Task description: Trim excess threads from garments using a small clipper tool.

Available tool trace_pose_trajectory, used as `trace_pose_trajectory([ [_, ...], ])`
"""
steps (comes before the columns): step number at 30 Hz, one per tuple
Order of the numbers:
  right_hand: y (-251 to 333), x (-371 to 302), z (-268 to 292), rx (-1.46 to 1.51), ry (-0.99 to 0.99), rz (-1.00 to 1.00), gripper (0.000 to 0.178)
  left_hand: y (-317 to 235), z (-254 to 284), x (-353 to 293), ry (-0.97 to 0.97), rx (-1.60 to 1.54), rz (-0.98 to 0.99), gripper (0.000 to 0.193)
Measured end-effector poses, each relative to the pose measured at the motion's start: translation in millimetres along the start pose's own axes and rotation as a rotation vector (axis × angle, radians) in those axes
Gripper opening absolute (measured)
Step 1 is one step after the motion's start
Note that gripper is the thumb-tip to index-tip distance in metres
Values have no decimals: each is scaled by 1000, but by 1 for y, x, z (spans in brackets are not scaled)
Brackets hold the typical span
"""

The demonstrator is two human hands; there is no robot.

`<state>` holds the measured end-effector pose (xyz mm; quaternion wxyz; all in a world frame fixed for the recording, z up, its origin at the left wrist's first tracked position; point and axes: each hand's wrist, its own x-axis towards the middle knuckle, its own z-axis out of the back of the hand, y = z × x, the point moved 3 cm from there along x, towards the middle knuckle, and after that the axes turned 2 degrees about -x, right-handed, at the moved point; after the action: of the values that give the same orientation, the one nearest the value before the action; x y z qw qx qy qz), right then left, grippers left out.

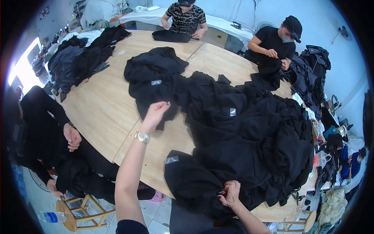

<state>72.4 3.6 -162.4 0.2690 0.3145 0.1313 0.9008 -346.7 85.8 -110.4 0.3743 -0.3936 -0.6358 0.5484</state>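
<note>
A pale wooden table (97,105) spans the middle of the view, reaching up toward twelve o'clock. Across it, from the centre out to four o'clock, spreads a big heap of black cloth (249,144), and a smaller black bundle (156,62) sits toward eleven.

At six o'clock, on the near table edge, lies the black garment (191,175) being worked on. Its long axis slants from about ten to four, with the rounded, labelled end pointing to ten; the other end merges into the heap, so its limit cannot be told. It is plain, matt and softly creased. The right hand (232,194) lies on the cloth at the garment's four o'clock side; the left hand (156,113) is raised well apart, toward its eleven.

The left hand's fingers are curled, thumb and forefinger meeting; whether a thread is between them cannot be told. A gold band (141,136) circles that wrist. The right hand's fingers are bent round a small dark-red object (223,192), its kind unclear. A pale grey label (172,159) marks the garment's ten o'clock corner.
</note>
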Motion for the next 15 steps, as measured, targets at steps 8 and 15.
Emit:
trace_pose_trajectory([
  [8, 43, 60, 16, 100, -48, -314, 28, -49, -53, -105, 35, -313, 36, 19],
  [15, 63, 134, 16, -101, -61, -153, 29, -58, -72, -138, 44, -126, 0, 15],
])
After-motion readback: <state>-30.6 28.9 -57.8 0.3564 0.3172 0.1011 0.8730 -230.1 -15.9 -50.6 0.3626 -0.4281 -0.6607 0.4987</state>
